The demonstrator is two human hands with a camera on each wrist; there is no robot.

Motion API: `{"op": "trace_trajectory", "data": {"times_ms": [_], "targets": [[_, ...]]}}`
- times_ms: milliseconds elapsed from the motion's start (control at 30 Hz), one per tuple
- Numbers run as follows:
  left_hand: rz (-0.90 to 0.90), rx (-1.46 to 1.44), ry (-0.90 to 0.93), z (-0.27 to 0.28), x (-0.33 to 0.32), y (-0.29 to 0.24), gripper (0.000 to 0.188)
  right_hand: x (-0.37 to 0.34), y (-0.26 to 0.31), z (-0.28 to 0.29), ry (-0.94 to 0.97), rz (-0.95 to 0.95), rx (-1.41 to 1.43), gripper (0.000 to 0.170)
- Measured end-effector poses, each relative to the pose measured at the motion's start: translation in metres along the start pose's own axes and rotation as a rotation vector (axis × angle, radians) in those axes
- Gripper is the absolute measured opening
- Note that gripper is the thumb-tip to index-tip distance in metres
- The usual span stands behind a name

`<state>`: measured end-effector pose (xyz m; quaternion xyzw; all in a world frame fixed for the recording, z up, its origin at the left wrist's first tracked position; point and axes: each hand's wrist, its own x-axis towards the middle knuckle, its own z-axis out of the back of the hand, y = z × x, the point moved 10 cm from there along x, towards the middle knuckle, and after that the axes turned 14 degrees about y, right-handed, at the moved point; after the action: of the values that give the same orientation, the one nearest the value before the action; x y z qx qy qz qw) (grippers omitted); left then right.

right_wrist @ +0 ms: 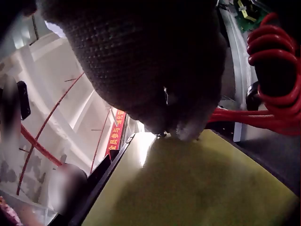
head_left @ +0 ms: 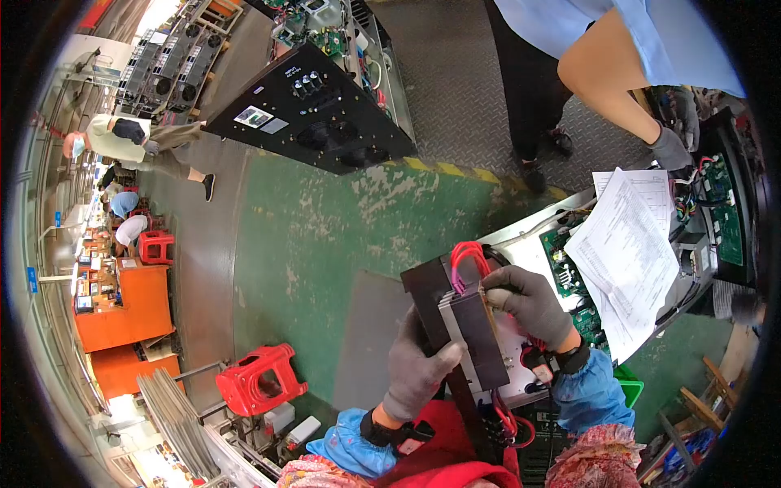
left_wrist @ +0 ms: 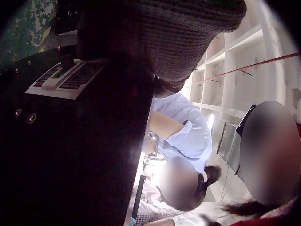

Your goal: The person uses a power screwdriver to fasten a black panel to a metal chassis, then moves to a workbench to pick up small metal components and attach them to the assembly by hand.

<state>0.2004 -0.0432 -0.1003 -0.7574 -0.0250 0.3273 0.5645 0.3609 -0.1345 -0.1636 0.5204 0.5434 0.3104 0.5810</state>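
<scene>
In the head view a black metal assembly [head_left: 480,342] with a pale stripe is held over the lap, tilted. My left hand [head_left: 419,362], in a grey glove, grips its left side, thumb lying across the front. My right hand [head_left: 533,305], also gloved, pinches its upper right edge with curled fingers. Looped red wires [head_left: 468,256] rise beside those fingertips. The right wrist view shows fingertips right at the far edge of a yellowish flat panel [right_wrist: 188,183], with coiled red wires [right_wrist: 275,52] to the right. A label [left_wrist: 68,80] sits on the black surface in the left wrist view.
An open chassis with green circuit boards [head_left: 561,260] and paper sheets [head_left: 622,252] lies at right, where another person's gloved hand [head_left: 671,150] works. A black cabinet [head_left: 313,114] stands ahead. A red stool [head_left: 260,378] is at lower left; more red wires [head_left: 508,419] hang below.
</scene>
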Motion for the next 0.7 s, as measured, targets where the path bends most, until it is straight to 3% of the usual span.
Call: {"op": "trace_trajectory", "data": {"times_ms": [167, 267, 367, 467, 567, 700], "targets": [[-0.037, -0.056, 0.03, -0.001, 0.003, 0.0, 0.075, -0.001, -0.003, 0.0, -0.026, 0.033, 0.005, 0.023], [0.027, -0.029, 0.005, 0.0, 0.0, 0.001, 0.075, -0.002, 0.003, -0.001, -0.072, 0.064, -0.156, 0.019], [0.031, -0.082, -0.004, -0.003, 0.0, -0.003, 0.077, -0.005, 0.029, -0.003, -0.136, 0.223, -0.464, 0.016], [0.039, -0.038, 0.014, -0.002, 0.0, -0.003, 0.079, -0.006, 0.038, -0.007, -0.145, 0.282, -0.558, 0.014], [0.024, -0.015, 0.007, 0.0, 0.001, 0.001, 0.08, -0.008, 0.042, -0.009, -0.125, 0.334, -0.56, 0.016], [0.006, -0.094, 0.016, -0.002, 0.0, 0.006, 0.08, -0.004, 0.018, -0.004, -0.107, 0.174, -0.295, 0.019]]}}
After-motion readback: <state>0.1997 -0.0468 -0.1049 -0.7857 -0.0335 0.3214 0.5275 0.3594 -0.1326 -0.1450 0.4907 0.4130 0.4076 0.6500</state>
